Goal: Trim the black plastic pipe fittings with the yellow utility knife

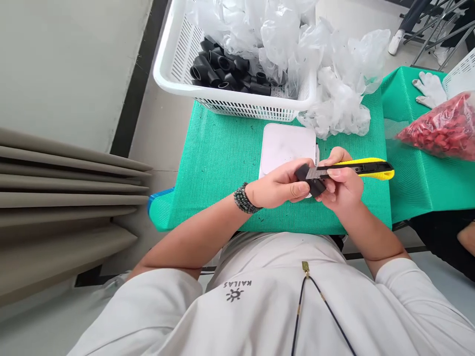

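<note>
In front of my body, my left hand point(284, 185) is closed around a short black pipe fitting point(316, 188). My right hand point(343, 183) grips a yellow-and-black utility knife point(371, 168), its handle pointing right. The knife's metal blade point(314, 173) lies against the upper part of the fitting. Some right-hand fingers also touch the fitting's lower right end, and part of the fitting is hidden by my fingers. Just behind my hands, a flat white box-like piece point(287, 143) rests on the green mesh-covered table point(218, 163).
A white plastic basket point(237, 99) holds several black pipe fittings point(222, 66) and clear plastic bags point(274, 29). More crumpled bags point(337, 104) lie beside it. At right are a bag of red pieces point(445, 128), a white glove point(432, 89) and another person's arm point(468, 240).
</note>
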`<move>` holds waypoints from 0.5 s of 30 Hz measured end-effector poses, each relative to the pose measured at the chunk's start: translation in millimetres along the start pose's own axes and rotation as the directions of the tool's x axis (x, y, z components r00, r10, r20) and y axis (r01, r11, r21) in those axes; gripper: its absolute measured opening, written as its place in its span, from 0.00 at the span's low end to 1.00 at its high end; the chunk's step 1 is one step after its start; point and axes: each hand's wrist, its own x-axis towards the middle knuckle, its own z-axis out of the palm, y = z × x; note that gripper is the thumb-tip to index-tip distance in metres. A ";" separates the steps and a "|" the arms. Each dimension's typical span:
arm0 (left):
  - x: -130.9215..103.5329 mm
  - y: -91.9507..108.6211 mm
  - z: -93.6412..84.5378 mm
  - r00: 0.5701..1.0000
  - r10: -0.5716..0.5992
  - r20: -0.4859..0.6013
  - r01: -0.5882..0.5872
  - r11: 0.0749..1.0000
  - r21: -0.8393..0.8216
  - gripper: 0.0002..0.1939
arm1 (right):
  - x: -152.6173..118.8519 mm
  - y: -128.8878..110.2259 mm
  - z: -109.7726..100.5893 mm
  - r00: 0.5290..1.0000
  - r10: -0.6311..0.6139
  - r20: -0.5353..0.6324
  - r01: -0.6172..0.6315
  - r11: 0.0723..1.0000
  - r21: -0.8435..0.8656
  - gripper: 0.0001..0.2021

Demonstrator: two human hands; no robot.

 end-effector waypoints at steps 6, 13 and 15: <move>1.2 -1.9 1.7 0.999 0.024 -0.034 -0.024 1.000 -0.002 0.27 | -1.0 3.2 2.9 0.997 -0.077 -0.027 0.077 0.997 -0.001 0.08; 3.0 -1.5 2.6 0.998 0.056 -0.031 -0.056 0.998 0.004 0.25 | -2.9 4.7 1.1 0.994 -0.081 -0.068 0.080 0.997 -0.016 0.11; 3.5 -0.9 2.0 0.998 0.055 -0.035 -0.055 0.998 -0.002 0.25 | -1.9 4.5 0.5 0.998 -0.047 -0.050 0.047 0.999 0.001 0.10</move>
